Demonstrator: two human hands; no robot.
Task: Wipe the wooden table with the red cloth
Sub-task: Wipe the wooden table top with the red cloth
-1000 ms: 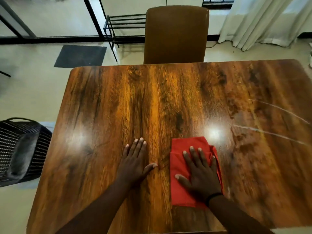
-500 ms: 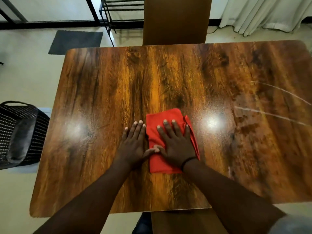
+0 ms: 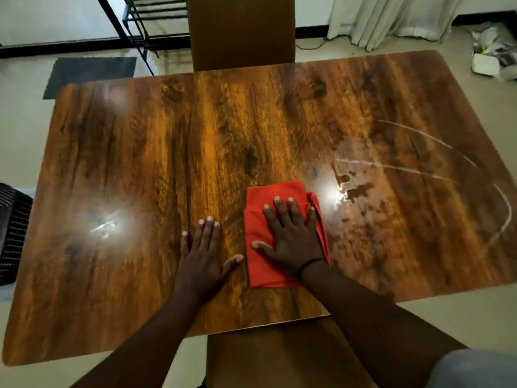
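Head view, worktop: a glossy wooden worktop (image 3: 195,152) fills the frame, its grain running near to far; two bright lamp reflections sit on the sheen.
Head view, cloth: a folded red cloth (image 3: 265,264) lies flat on the near middle of the worktop, just right of centre; the fold probably gives a thicker pad to push.
Head view, right hand: the right hand (image 3: 291,242) rests palm-down on the cloth, fingers straight and spread, pressing rather than clutching; grip wide, nothing pinched. A flat palm likely spreads pressure over the whole pad.
Head view, left hand: the left hand (image 3: 201,259) lies flat on bare wood just left of the cloth, thumb tip close to the cloth's edge; whether they touch cannot be told. Grip wide, holding nothing; it appears to brace the body.
Head view, marks: pale curved streaks (image 3: 436,152) and dark blotches (image 3: 355,189) show on the right half, just beyond the cloth; likely the area left to wipe.
Head view, surroundings: a brown chair (image 3: 240,32) stands at the far edge, a dark mat (image 3: 89,75) on the floor far left, a black basket (image 3: 14,233) at the left, curtains (image 3: 391,18) far right.
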